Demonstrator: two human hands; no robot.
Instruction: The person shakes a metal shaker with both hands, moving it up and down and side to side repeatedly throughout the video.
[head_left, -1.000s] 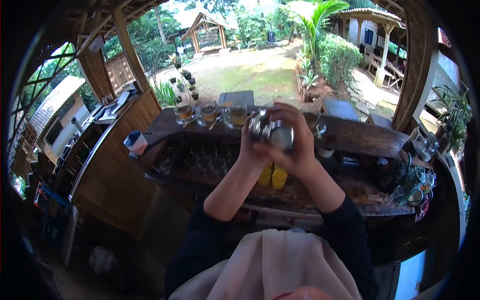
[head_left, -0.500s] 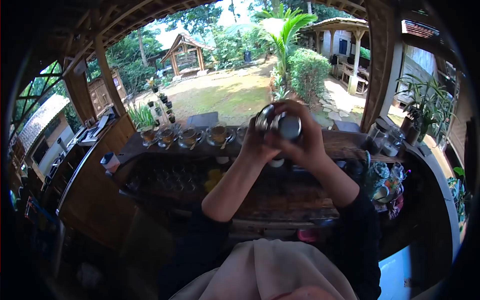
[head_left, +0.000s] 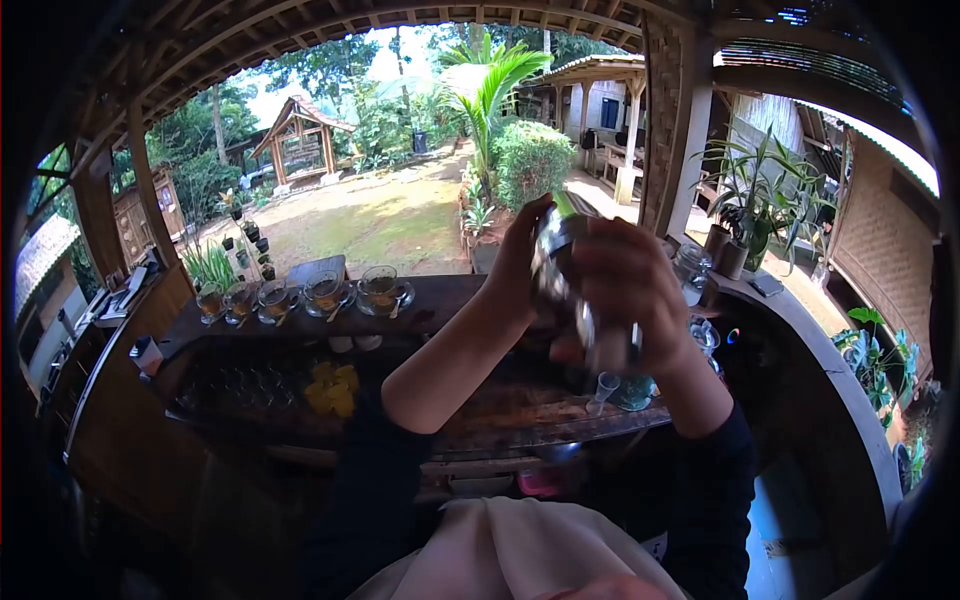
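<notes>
A shiny metal shaker (head_left: 556, 250), blurred by motion, is held up tilted in front of me above the wooden counter (head_left: 490, 410). My left hand (head_left: 517, 262) is closed round its left side. My right hand (head_left: 640, 290) wraps its right side, with the fingers across the body and smeared by movement. Part of the shaker is hidden behind the fingers. To the left, several glass cups (head_left: 380, 288) of dark drink stand on saucers with small spoons along the raised ledge.
Yellow flower-shaped pieces (head_left: 331, 388) lie on the lower counter near several empty glasses (head_left: 245, 385). A small clear cup (head_left: 603, 388) stands below my right hand. Glass jars (head_left: 692, 268) and potted plants (head_left: 765, 205) line the right ledge. A wooden post (head_left: 672, 130) rises behind.
My view has turned to the right, so the cups now sit further left. Both hands keep hold of the shaker, which has swung to a different tilt.
</notes>
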